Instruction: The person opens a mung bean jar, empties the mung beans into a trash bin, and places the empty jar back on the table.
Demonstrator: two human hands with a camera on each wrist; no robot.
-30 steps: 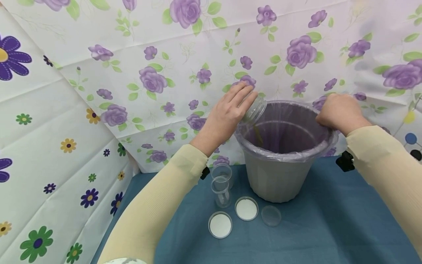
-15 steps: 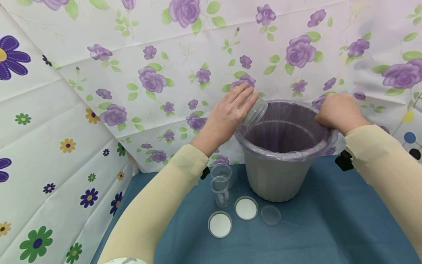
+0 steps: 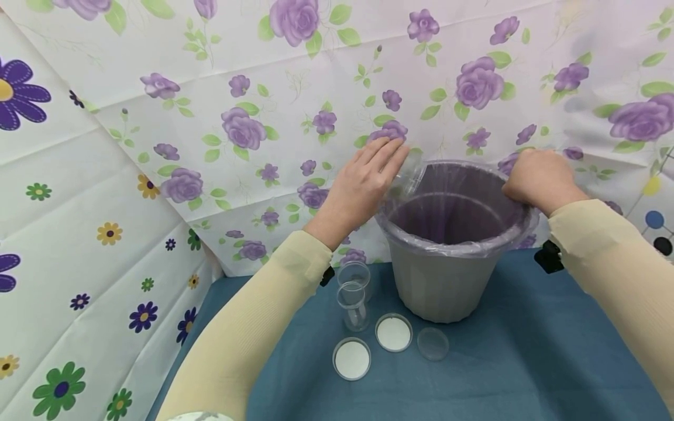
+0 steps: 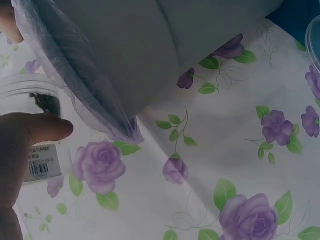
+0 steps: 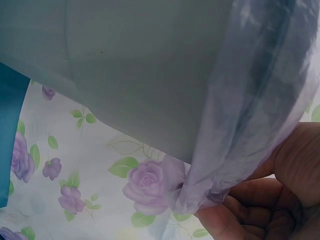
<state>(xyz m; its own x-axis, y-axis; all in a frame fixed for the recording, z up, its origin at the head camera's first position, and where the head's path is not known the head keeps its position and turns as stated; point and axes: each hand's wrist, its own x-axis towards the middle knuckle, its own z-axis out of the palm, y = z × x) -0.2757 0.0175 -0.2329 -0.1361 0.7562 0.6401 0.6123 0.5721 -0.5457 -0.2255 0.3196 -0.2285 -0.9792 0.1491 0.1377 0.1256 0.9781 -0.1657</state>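
A grey trash bin [image 3: 442,286], lined with a thin purple plastic bag [image 3: 453,248], stands on the table. Over its left rim my left hand [image 3: 363,184] holds a clear plastic jar [image 3: 413,175], tipped so its mouth faces the bin. The left wrist view shows a barcode label [image 4: 42,162] on the jar and a dark clump [image 4: 46,102] inside near the mouth; my thumb [image 4: 50,127] presses along its side. On the opposite side my right hand [image 3: 542,178] grips the bin's rim, bag included. Its curled fingers show below the gathered bag [image 5: 215,185] in the right wrist view.
Two clear plastic cups [image 3: 351,295] stand left of the bin. In front lie two round dishes, one white-filled dish [image 3: 352,359] and another white-filled dish [image 3: 394,333], beside a clear lid [image 3: 433,344]. A floral sheet [image 3: 263,193] hangs behind.
A yellowish-brown streak below the jar's mouth, seen one second ago, is gone. The jar has tipped a little further in my left hand, whose fingers are straighter. My right hand stays at the rim.
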